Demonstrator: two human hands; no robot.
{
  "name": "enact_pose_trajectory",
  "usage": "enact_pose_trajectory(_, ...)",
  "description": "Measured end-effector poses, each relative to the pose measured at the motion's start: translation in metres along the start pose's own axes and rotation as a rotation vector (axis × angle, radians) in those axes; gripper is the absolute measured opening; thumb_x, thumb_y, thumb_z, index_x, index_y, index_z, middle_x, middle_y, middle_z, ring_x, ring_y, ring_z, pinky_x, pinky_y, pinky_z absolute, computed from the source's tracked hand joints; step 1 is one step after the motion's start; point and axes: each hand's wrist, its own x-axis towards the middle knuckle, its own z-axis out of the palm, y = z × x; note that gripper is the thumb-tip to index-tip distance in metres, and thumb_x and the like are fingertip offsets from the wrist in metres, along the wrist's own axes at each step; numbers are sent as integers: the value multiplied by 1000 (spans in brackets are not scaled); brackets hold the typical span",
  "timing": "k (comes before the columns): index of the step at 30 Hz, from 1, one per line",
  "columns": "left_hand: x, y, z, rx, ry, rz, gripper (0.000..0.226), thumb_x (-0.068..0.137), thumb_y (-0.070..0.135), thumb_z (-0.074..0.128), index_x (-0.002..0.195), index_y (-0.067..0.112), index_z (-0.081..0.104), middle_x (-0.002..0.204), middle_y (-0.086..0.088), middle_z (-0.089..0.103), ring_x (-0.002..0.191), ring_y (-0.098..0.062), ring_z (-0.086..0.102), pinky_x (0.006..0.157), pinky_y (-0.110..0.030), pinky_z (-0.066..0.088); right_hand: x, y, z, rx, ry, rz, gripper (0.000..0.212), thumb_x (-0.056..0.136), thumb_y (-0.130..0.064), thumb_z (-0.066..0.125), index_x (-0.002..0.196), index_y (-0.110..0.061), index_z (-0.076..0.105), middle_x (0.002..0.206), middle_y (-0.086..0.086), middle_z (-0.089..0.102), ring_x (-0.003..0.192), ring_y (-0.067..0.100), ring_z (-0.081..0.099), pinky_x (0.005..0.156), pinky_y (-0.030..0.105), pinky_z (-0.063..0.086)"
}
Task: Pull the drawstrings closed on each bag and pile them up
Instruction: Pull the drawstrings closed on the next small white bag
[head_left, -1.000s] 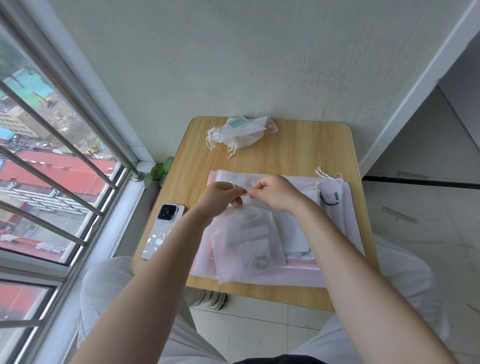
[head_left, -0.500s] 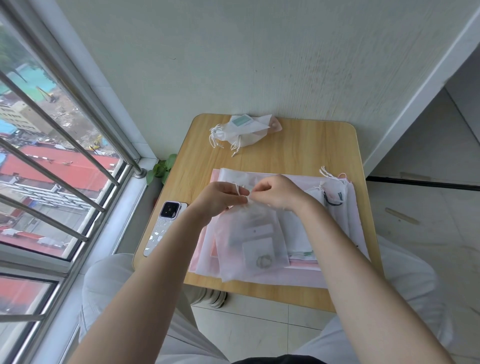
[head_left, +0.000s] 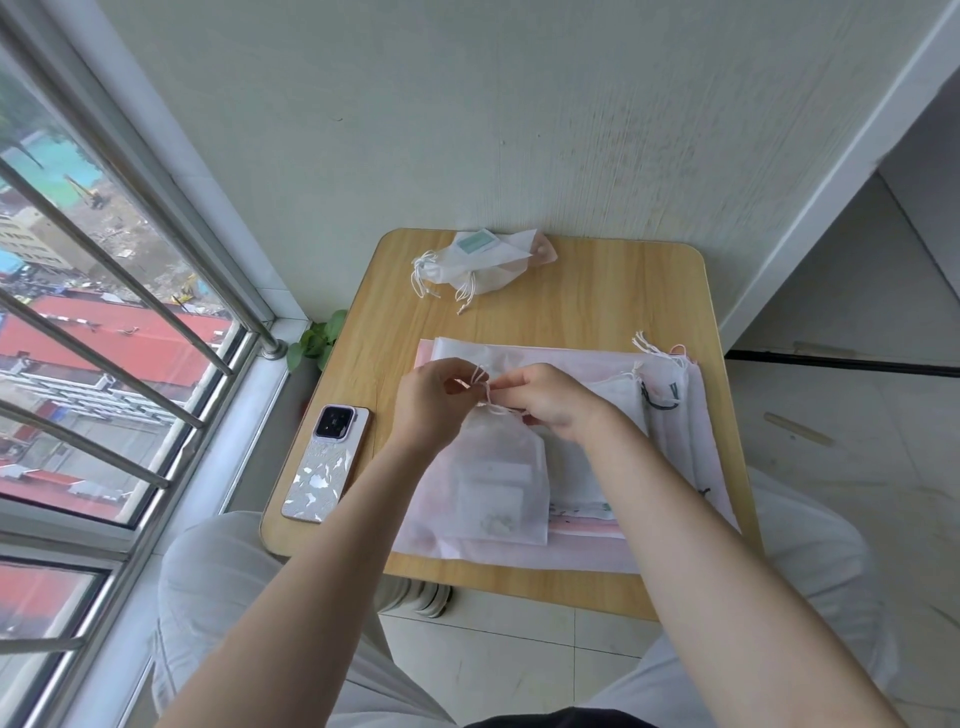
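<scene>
Bag in hand: small translucent white drawstring bag (head_left: 501, 475), hanging below both hands with its lower part lying on the flat bags; a pale card and a small ring-like item show faintly through the fabric.
Drawstrings: thin white cords (head_left: 483, 382) rise from the gathered mouth, right between the two hands.
Mouth of the bag: bunched narrow just under the fingers; probably nearly closed, though I cannot tell if it is fully cinched.
Left hand (head_left: 434, 402): fingers curled, pinching the cord at the bag's neck.
Right hand (head_left: 553, 400): fingers curled on the other side of the neck, gripping cord or gathered fabric; which one is hidden.
Flat bags (head_left: 587, 358): a stack of larger white and pink ones, directly beneath both hands and extending past the right wrist; their cords lie loose beyond the right hand.
Finished pile (head_left: 480, 262): cinched bags well beyond the hands, toward the wall.
Phone (head_left: 327, 462): face down, outside the left forearm.
Table (head_left: 597, 291): wooden, carrying everything.
Risk, cord: a thin cord could slip from the pinch and leave the mouth half open.
Risk, uneven pull: tugging one side harder could bunch the fabric crookedly or jam the channel.
Risk, stack: lifting the bag away may drag the top flat bag along.
</scene>
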Motion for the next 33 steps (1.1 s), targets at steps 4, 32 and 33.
enact_pose_trajectory(4,-1,-3,1,-117,-8,-70,11,77,14,79,78,23,73,69,12,69,64,-4,63,68,-26,49,3,3,-3,117,-68,58,13,88,-12,69,99,-17,73,73,-5,63,60,5,52,64,22,38)
enact_pose_trajectory(32,-5,-16,4,-50,-28,-412,21,89,22,60,77,6,65,68,-6,69,60,-17,57,57,-26,45,-3,-14,-4,-19,307,-65,25,81,-7,52,65,-20,37,56,-2,37,45,14,28,44,21,21)
enact_pose_trajectory(33,-6,-15,4,-74,-51,-428,19,88,20,60,79,4,65,65,-5,69,59,-18,59,59,-29,47,-3,-15,-2,-178,282,-81,17,80,-11,56,70,-19,45,62,-3,48,50,14,38,46,21,29)
